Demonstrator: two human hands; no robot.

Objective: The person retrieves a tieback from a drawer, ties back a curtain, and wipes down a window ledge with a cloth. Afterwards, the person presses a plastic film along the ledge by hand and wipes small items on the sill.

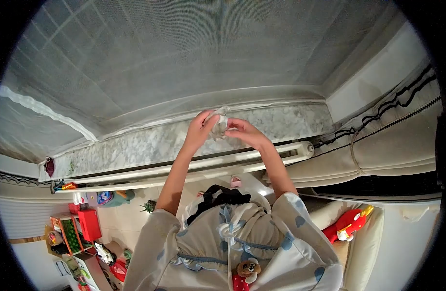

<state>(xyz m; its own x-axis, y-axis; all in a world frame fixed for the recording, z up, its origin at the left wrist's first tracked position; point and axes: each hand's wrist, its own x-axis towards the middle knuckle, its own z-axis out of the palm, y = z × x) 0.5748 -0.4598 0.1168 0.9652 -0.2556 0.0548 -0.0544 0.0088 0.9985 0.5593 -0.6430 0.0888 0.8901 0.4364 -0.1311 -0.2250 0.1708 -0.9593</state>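
Above the marble window sill [160, 135], both hands hold a crumpled whitish cloth or tissue [219, 127]. My left hand [199, 128] grips its left side, fingers closed round the upper edge. On the other side, my right hand [245, 133] pinches the right edge between thumb and fingers. Part of the cloth sticks up above the hands, and its lower end hangs just over the marble. What lies inside its folds is hidden.
A sheer curtain [184, 58] hangs behind the sill. A white radiator [223, 167] runs along its front. Thick tied curtains [378, 145] are at the right, above a sofa with a red plush toy [348, 224]. A red box [89, 225] and shelf stand lower left.
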